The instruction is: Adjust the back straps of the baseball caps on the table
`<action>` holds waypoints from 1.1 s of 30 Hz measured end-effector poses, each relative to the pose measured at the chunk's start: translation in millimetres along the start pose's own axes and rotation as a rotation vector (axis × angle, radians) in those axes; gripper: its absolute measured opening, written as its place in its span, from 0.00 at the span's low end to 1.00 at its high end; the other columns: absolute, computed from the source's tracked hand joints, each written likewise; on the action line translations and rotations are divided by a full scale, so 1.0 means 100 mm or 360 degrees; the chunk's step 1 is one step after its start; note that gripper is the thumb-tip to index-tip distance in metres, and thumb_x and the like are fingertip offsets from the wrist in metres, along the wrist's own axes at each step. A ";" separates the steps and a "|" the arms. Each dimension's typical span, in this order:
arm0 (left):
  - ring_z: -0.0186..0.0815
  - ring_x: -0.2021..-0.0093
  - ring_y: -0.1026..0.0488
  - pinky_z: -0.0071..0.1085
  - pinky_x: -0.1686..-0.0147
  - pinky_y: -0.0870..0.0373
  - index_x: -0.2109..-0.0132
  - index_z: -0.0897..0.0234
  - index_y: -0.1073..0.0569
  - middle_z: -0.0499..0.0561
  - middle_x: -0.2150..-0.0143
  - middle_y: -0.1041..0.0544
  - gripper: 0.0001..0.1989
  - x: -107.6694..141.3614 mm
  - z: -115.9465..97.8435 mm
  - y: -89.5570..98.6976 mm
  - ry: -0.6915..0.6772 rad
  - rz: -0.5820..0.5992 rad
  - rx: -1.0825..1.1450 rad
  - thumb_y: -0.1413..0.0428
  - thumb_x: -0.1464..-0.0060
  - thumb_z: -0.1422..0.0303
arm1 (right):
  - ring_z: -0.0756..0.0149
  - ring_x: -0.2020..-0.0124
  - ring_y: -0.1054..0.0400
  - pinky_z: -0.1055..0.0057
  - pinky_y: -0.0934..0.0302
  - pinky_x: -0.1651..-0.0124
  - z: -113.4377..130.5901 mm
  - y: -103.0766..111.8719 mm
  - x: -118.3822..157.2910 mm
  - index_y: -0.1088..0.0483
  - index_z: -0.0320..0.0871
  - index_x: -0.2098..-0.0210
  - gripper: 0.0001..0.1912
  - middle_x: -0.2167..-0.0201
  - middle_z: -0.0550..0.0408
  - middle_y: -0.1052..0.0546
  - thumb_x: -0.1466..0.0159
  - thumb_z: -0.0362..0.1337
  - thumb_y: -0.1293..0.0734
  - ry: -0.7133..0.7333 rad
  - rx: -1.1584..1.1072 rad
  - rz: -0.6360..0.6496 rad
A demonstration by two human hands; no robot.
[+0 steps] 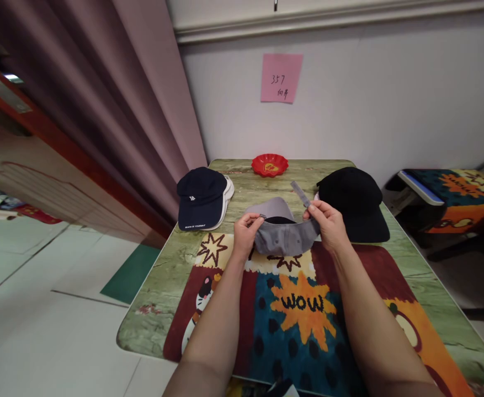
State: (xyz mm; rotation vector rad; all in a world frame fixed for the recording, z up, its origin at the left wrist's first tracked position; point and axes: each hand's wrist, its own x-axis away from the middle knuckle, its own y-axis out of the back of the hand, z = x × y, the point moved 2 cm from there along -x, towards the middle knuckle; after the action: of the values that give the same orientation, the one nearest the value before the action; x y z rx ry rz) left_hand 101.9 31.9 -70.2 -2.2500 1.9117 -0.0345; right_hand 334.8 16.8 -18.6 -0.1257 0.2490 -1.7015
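Note:
A grey baseball cap (285, 240) is held over the far part of the patterned mat, its brim pointing away from me. My left hand (246, 234) pinches the left end of the cap's back opening, where a small buckle shows at the fingertips. Between thumb and fingers, my right hand (326, 223) grips the other side at the base of the grey strap (300, 193). That strap's loose end sticks up and to the left, apart from the buckle. Part of the cap's dark inside is visible between my hands.
Navy cap (202, 196) stacked on white at the left; black cap (351, 201) over something pale at the right. A red scalloped dish (270, 165) stands at the table's back. The colourful mat (303, 309) covers the near table (146, 314). A pink note (282, 78) hangs on the wall.

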 end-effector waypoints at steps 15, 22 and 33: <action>0.34 0.66 0.23 0.29 0.62 0.29 0.62 0.64 0.23 0.51 0.65 0.17 0.13 0.09 -0.25 -0.07 0.0172 0.0352 0.0229 0.33 0.51 0.62 | 0.72 0.75 0.34 0.73 0.41 0.70 0.34 -0.28 0.17 0.29 0.45 0.66 0.08 0.69 0.56 0.20 0.43 0.40 0.29 0.0124 0.0196 0.0159; 0.34 0.65 0.24 0.29 0.61 0.29 0.63 0.64 0.20 0.50 0.64 0.18 0.09 0.11 -0.24 -0.10 -0.0064 0.0445 -0.0125 0.36 0.48 0.63 | 0.73 0.78 0.43 0.73 0.50 0.74 -0.25 -0.57 0.17 0.31 0.45 0.68 0.18 0.75 0.60 0.26 0.45 0.51 0.26 -0.0193 0.0088 0.0292; 0.34 0.66 0.25 0.29 0.62 0.29 0.64 0.63 0.23 0.50 0.67 0.21 0.04 0.14 -0.27 -0.17 -0.0316 0.0411 -0.0346 0.39 0.46 0.67 | 0.73 0.82 0.48 0.73 0.56 0.77 -0.30 -0.54 0.18 0.32 0.44 0.78 0.25 0.85 0.62 0.36 0.46 0.59 0.28 -0.0275 0.0346 0.0384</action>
State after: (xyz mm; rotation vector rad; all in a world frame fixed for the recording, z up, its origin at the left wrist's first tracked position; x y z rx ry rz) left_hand 117.4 16.8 -42.2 -2.0173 2.1641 0.4353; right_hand 273.6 8.8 -36.2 -0.0777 -0.0493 -1.4574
